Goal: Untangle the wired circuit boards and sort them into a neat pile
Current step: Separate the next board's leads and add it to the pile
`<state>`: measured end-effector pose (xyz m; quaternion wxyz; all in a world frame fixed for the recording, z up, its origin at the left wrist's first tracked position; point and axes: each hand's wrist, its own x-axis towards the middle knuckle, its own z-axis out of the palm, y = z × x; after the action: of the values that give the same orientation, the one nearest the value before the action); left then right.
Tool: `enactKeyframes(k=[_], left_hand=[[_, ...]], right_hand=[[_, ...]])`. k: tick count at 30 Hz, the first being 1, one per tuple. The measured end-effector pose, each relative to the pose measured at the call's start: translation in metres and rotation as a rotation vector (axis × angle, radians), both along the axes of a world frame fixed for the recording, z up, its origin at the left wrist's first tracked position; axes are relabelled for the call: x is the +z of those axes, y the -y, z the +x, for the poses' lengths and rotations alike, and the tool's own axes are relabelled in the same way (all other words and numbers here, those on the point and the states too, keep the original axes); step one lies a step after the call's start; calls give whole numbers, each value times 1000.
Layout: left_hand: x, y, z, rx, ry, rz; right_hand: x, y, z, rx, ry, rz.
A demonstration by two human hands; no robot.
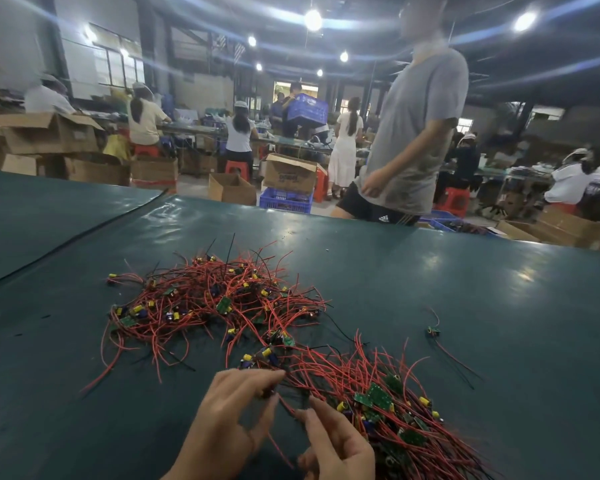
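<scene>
Glossy dark-green worktop (430, 271) carries your tangled heap (215, 299) of red-wired green boards at its middle. The aligned pile (378, 403) lies at the near right edge. Your left hand (229, 420) pinches wires at that pile's end. Your right hand (336, 448) curls against its wires, and you cannot tell whether it grips. Beyond the far edge sit open cardboard boxes (290, 173) and a blue slatted crate (286, 199), contents unclear.

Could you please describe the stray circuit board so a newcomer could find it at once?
Start at the dark green table, then look right of the big tangled heap. One small board lies alone there, with its own red and black wires, touching no pile.
</scene>
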<state>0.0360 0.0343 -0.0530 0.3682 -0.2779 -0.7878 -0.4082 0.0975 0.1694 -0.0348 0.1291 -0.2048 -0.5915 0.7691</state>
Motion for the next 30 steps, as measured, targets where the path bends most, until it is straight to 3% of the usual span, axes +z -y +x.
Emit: enactKeyframes(k=[4,9,15,18,26,30], left_hand=[[-7,-10,11,-219,124,-118],[-9,-13,14,-322,236,-59],[3,-11,14,-207,-57,-66],[0,-13,14,-200,-80,-52],[-4,-16,12,-173,536,339],[5,-19,5,-325,1138,310]], right_hand=[[-5,6,-4,-44,32,35],[-8,4,-6,-113,50,65],[-16,1,-11,-189,1,157],[-19,0,-13,-230,-26,183],[-9,-5,-10,-343,-87,145],[-8,-4,-7,-347,-118,140]])
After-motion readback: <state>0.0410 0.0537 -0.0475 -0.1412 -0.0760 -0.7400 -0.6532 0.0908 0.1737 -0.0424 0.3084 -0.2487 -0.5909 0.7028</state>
